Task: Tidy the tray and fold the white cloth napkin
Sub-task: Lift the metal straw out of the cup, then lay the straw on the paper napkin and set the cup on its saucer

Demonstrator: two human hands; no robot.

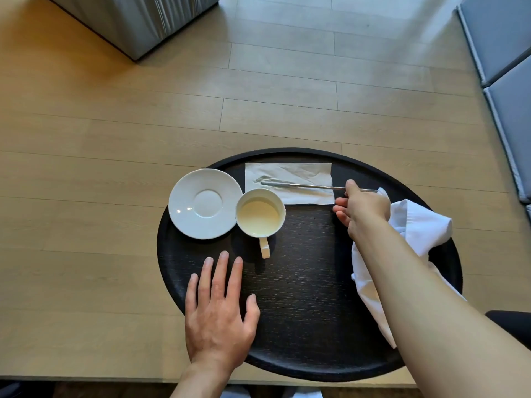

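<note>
Tray: dark, oval, wood grain, sitting on the light wood bench, near edge overhanging toward me.

Left hand: flat, palm down, fingers spread, resting on the tray's near-left area. Grip released, holding nothing. Fingertips end just short of the cup handle.

Right hand: reaching across the tray's right side. Thumb and forefinger pinched on the handle end of a metal utensil; other fingers hang loose below. Grip is grasping the utensil. Can't tell if it's a fork or something else, the head is blurred.

Utensil runs roughly left-right, its head over the paper napkin. Can't tell whether the head is touching the paper or lifted off it.

Paper napkin: rectangular, creased, lying flat at the tray's far edge.

White cloth napkin: crumpled, unfolded, on the tray's right side, partly under my right forearm, one end trailing toward the near-right rim.

Cup: upright, mid-left of tray, pale yellowish liquid inside, handle pointing toward me.

Saucer: empty, white, just left of the cup and touching it, sticking out past the tray's left rim.
</note>
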